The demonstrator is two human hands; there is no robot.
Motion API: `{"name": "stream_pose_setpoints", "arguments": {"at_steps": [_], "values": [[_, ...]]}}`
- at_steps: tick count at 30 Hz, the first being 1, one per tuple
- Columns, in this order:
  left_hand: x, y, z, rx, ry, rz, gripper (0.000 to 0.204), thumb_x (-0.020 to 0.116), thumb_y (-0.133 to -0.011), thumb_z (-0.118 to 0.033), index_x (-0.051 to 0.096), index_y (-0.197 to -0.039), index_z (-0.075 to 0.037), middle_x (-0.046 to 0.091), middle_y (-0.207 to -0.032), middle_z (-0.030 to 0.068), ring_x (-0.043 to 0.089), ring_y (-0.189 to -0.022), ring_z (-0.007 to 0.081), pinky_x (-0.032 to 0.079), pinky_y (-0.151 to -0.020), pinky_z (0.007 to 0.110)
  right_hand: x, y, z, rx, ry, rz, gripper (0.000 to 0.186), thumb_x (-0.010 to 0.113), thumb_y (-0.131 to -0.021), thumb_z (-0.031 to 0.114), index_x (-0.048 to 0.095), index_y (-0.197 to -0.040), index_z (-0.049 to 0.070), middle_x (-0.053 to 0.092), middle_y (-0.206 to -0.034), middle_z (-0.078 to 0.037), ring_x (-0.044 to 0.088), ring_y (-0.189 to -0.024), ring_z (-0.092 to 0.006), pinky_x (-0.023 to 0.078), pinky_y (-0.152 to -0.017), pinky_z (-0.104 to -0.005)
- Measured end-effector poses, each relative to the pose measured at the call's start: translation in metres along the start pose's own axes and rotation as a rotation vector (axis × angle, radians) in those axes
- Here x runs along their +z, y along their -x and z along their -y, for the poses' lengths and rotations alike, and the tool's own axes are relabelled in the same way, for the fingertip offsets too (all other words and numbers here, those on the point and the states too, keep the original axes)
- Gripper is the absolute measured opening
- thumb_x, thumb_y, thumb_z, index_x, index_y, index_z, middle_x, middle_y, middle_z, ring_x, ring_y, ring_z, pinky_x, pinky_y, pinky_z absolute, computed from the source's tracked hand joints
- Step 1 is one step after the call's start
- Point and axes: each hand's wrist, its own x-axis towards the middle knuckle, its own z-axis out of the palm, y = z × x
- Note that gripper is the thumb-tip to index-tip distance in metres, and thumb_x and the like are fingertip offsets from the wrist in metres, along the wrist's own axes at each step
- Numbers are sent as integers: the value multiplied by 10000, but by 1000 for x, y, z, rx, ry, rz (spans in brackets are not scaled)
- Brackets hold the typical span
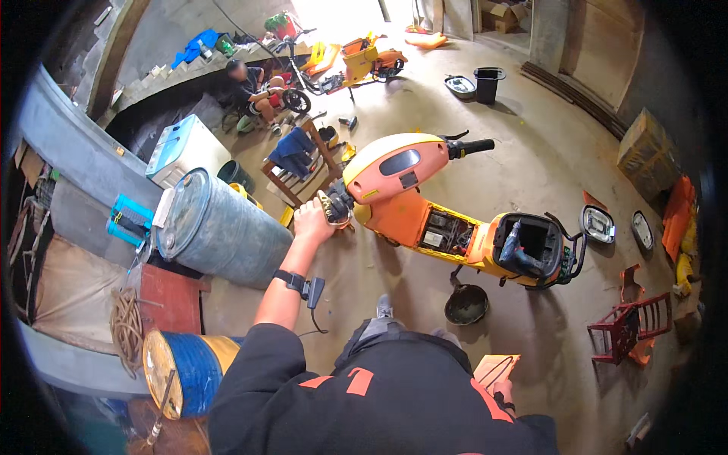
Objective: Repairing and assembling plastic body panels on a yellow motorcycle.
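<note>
My left hand is closed around the left handlebar grip of an orange-and-yellow scooter. The scooter stands upright in front of me, with an uncovered bay of wiring in its floor section. A blue cordless drill rests at the open black seat bucket. Low on my right side, my right hand grips an orange panel that has a dark line across it. Part of that hand is hidden by the panel and my body.
To the left are a blue barrel, a blue-yellow drum and a wooden chair. A black bowl is beside the scooter. Right lie a red rack and a carton. Another person crouches by a second scooter.
</note>
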Motion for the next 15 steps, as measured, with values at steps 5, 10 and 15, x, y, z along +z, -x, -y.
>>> {"name": "stream_pose_setpoints", "arguments": {"at_steps": [5, 10, 15], "values": [[0, 1, -12, 53, 26, 5, 781, 680, -760, -471, 480, -1306, 51, 625, -1092, 186, 602, -1043, 316, 436, -949, 404, 6, 17, 6, 72, -34, 33, 281, 583, -813, 37, 641, -1072, -56, 697, -997, -198, 676, -962, -303, 519, -819, -394], [-5, -3, -4, -18, 32, -17, 555, 711, -729, -434, 564, -1057, -11, 669, -945, 188, 668, -865, 378, 533, -772, 472, 26, -23, -24, -46, 110, -7, 235, 650, -806, 118, 650, -985, -35, 679, -877, -237, 692, -817, -347, 556, -727, -459], [-21, -6, -16, -54, -18, 20, 519, 700, -729, -451, 578, -1010, -32, 695, -896, 224, 676, -869, 407, 535, -768, 497, 26, -29, -9, -18, -143, 30, 304, 648, -806, 104, 630, -1068, -50, 679, -966, -257, 670, -934, -388, 528, -812, -453]]}}
